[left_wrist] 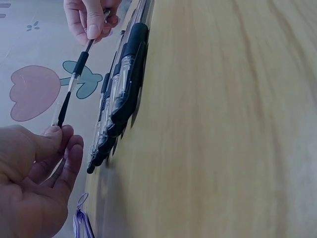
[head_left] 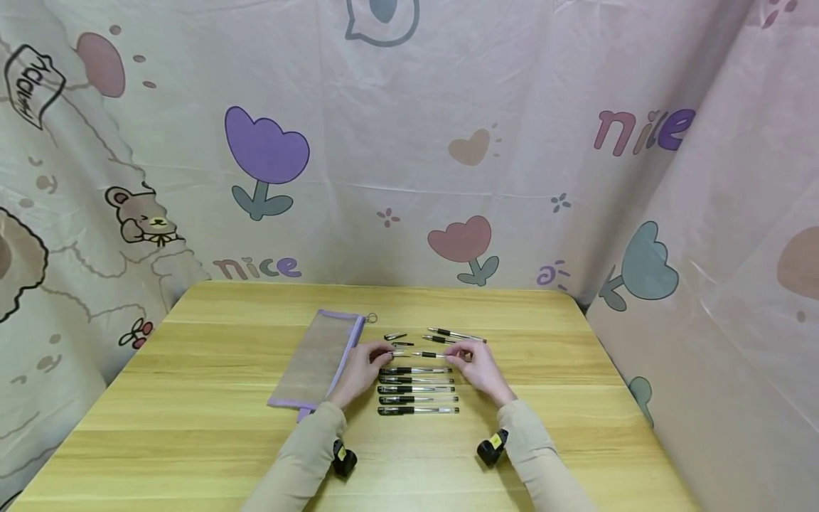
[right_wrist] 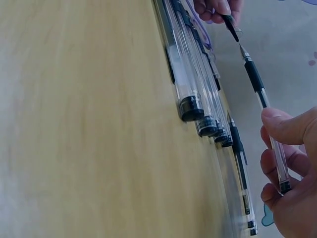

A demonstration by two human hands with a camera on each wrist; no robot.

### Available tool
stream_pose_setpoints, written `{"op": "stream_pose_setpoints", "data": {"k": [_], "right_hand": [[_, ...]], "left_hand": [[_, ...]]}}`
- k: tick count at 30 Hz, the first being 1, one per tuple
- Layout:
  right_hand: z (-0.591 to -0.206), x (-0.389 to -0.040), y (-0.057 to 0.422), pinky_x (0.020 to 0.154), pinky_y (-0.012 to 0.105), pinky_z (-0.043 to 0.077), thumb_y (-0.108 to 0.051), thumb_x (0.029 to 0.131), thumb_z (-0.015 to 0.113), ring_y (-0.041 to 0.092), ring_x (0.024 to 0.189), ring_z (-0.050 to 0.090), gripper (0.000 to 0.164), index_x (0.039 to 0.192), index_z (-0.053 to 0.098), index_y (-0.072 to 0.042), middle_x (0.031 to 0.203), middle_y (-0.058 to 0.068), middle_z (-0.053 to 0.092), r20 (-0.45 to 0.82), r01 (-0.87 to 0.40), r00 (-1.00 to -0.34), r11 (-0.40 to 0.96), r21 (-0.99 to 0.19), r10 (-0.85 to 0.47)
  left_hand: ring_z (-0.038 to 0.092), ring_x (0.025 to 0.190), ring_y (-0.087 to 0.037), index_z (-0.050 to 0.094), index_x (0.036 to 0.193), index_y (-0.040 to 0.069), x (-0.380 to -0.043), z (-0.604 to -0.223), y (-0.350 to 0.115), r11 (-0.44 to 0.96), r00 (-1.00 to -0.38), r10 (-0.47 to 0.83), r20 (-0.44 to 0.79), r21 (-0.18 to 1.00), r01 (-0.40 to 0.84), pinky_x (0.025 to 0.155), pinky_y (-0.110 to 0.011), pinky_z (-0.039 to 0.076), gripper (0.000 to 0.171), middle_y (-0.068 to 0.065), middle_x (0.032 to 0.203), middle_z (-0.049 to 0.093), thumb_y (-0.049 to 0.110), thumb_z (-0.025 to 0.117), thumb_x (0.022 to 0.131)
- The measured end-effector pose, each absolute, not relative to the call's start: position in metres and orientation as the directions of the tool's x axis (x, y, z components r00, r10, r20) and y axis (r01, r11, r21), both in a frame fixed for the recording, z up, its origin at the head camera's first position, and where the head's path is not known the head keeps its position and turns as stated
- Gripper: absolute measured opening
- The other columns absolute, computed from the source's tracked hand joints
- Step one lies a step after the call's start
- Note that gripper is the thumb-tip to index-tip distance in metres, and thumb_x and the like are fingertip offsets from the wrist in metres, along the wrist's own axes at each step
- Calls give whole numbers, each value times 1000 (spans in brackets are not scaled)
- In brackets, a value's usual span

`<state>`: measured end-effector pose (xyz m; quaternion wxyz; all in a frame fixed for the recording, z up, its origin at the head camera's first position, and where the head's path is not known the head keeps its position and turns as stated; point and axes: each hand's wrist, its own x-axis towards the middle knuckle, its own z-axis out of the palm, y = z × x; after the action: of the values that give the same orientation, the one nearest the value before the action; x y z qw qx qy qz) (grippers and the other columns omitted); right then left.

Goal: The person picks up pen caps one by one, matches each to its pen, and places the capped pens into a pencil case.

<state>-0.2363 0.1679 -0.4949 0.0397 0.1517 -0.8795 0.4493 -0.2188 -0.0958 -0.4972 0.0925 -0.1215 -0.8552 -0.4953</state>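
Observation:
In the head view my right hand (head_left: 476,366) holds an uncapped gel pen (head_left: 427,354) by its clear barrel, tip pointing left. My left hand (head_left: 361,366) pinches a pen cap (left_wrist: 64,108) between thumb and fingers. The right wrist view shows the pen's metal tip just short of the cap's mouth, roughly in line with it. Below the hands lies a row of several capped pens (head_left: 399,390), black grips to the left. Behind them are two uncapped pens (head_left: 456,334) on the right and loose caps (head_left: 395,336) on the left.
A mesh zip pouch (head_left: 313,363) with purple edging lies flat left of the pens, partly behind the left forearm. The wooden table (head_left: 192,370) meets a printed curtain (head_left: 384,242) at the back. Black wrist cameras (head_left: 491,449) sit on both forearms.

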Motion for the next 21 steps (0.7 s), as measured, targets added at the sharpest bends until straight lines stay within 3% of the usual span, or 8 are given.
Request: {"op": "stream_pose_setpoints", "data": {"k": [11,21], "right_hand": [[-495,-238,164,70,21,45,-6,88,74,11,78,55,11,96,76,-13,91,0,73,197,-303,-949,549,-779,-246],[-492,-236,161,69,20,45,-6,88,73,12,78,55,11,96,75,-13,89,1,71,186,-305,-946,535,-788,-265]], "left_hand": [[70,95,-24,73,107,2,-218,-497,-96,466,-957,132,259,836,290,87,-35,58,16,-11,102,76,0,67,92],[70,91,-20,74,107,4,-217,-496,-95,456,-958,145,248,843,287,81,-25,57,16,-9,99,76,1,67,93]]}}
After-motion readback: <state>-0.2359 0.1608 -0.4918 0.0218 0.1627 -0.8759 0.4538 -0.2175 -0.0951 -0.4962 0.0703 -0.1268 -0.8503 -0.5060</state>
